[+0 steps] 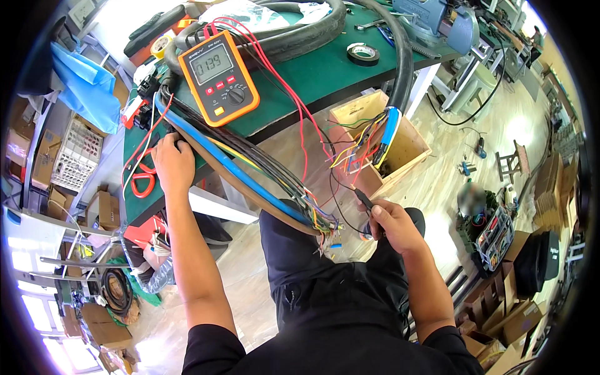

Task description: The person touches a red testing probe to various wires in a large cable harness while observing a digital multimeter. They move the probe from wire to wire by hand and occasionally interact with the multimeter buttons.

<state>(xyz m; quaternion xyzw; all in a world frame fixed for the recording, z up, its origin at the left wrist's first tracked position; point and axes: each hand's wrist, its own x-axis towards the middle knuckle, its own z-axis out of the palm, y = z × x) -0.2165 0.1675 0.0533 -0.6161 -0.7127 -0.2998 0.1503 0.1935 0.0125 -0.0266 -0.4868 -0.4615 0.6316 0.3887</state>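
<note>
My right hand (392,226) is closed around a black test probe (363,199), its tip pointing up at thin coloured wires (361,150) fanning from a thick black cable (400,81). At the table's left edge, my left hand (174,161) has its fingers bent over a dark part among the cables; what they grip is mostly hidden. An orange multimeter (220,78) with a lit display lies tilted beside it, red leads (290,90) running from its top. A bundle of blue, brown and black cables (240,165) slopes down to stripped wire ends (328,228) over my lap.
Red-handled scissors (143,185) lie by my left hand on the green table (306,81). Black tape (363,54) and a blue vise (431,25) are farther back. A wooden box (409,144) stands below the wires; a toolbox (494,236) sits on the floor at right.
</note>
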